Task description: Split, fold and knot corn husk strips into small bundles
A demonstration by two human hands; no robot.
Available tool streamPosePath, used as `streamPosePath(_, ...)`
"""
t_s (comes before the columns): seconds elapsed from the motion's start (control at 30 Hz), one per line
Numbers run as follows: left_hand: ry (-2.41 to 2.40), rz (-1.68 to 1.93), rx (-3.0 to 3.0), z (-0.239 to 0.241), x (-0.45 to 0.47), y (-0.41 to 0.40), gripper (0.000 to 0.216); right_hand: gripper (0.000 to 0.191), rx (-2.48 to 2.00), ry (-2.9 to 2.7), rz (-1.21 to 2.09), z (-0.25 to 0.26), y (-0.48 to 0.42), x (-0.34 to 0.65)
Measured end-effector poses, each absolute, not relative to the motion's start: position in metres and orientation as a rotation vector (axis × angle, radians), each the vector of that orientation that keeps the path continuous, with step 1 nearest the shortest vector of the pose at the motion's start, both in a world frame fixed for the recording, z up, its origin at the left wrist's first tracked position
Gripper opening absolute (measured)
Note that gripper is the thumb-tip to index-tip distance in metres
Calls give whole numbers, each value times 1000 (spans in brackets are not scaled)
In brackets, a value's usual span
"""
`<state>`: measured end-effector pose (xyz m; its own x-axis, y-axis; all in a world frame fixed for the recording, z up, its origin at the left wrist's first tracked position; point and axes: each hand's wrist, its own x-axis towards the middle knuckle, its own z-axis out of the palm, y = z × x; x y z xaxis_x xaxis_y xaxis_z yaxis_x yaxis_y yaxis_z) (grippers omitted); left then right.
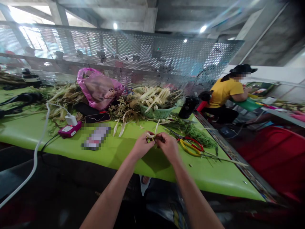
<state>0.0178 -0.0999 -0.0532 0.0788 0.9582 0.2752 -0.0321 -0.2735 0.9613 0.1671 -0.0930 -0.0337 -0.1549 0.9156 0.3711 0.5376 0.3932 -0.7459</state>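
My left hand (141, 145) and my right hand (168, 145) meet above the bright green table (114, 152), fingers pinched together on a small bundle of pale dried husk strips (153, 136). Both hands grip it from opposite sides. A loose strip curls up from the bundle. Just right of my right hand lie scissors with red handles (194, 142) and yellow-handled ones (189, 149).
A green basket of husks (158, 112), a pink plastic bag (98, 87), a heap of dried husks (63, 95), a pink device with white charger and cable (69, 128), a black bottle (188, 107) and green strands (195, 132) lie on the table. A person in yellow (225, 93) sits at right.
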Motion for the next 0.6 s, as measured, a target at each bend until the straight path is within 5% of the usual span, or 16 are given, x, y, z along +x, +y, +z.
streamPosePath(0.6, 888, 1357, 881, -40, 17, -107, 30, 19, -1063, -1885, 449, -28, -96, 163)
